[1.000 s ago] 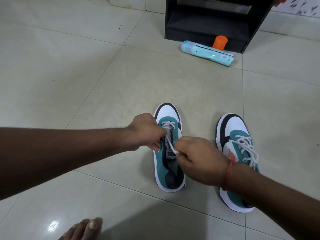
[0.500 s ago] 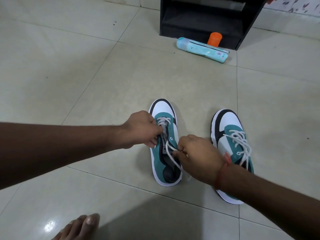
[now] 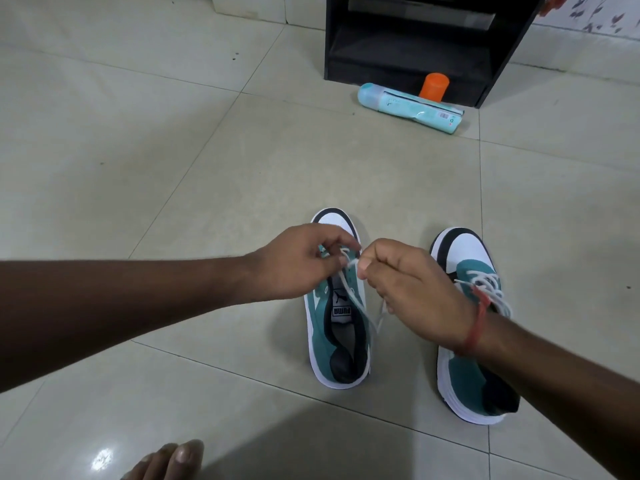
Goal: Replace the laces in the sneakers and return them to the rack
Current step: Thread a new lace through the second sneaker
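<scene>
White lace [image 3: 358, 308] pinched by right hand [image 3: 412, 289], left hand [image 3: 298, 263] apparently pinching it too, over left sneaker [image 3: 337, 344], laced sneaker [image 3: 474, 341] beside, pale glossy tile floor [image 3: 173, 168], black rack [image 3: 426, 39] beyond, fallen bottle [image 3: 410, 107] before it.

Two teal-and-white suede sneakers are standing side by side on the pale glossy floor tiles [image 3: 173, 168]: the unlaced left sneaker [image 3: 337, 341] lying left of the laced right sneaker [image 3: 467, 368]. Beyond them a black wooden rack [image 3: 415, 39] is standing, with a light-blue plastic bottle [image 3: 408, 107] lying before it and an orange cylindrical cap [image 3: 434, 86] sitting between them.
</scene>
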